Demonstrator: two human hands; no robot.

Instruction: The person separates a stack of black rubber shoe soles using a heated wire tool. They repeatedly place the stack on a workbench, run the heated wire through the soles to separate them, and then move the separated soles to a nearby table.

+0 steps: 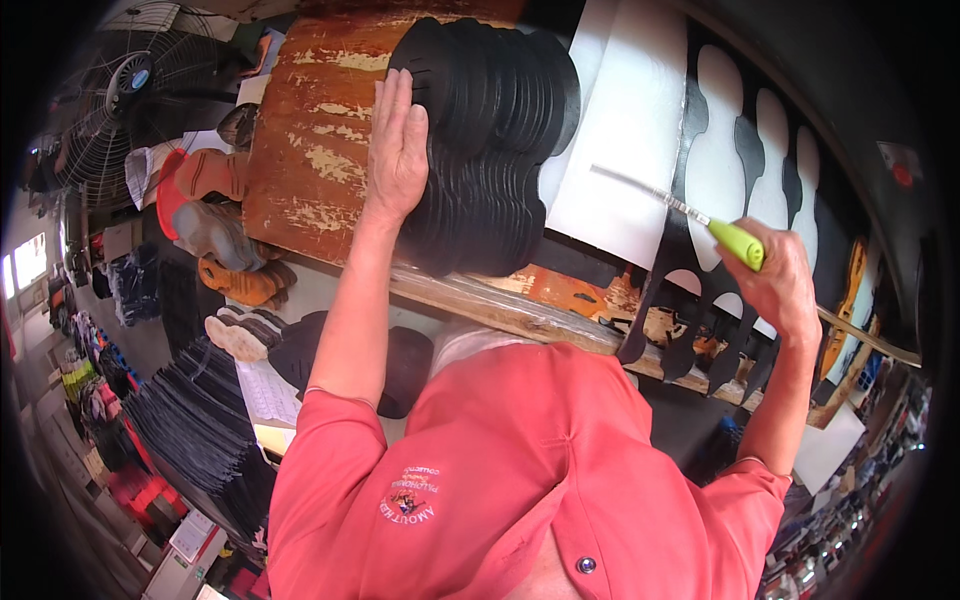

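Plainly, the coral-red shirt (520,460) is filling the near side, with the bench's wooden front edge (505,312) running just beyond it. Past that edge on the right, the right hand (775,280) is closing its fingers around the green grip of a slim-shanked hand tool (735,243). The tool's long axis is slanting away from the person and leftward, its tip pointing toward the stack of black sole-shaped pieces (480,150) but lying short of it, over the white sheet (620,225). Whether the tip is touching that sheet, I cannot tell.

The stack is standing to the left of the tool, its pieces running lengthwise away from the person, so the shank is aiming across their long axis. The left hand (398,165) is by far the nearer one: it is lying nearly flat along the stack's left side, fingers straight and close together, touching the pieces without wrapping around anything. White sole-shaped pieces (720,90) are lying right of the sheet. A worn brown board (300,150) is extending left of the stack, and a caged fan (130,80) is standing farther off.
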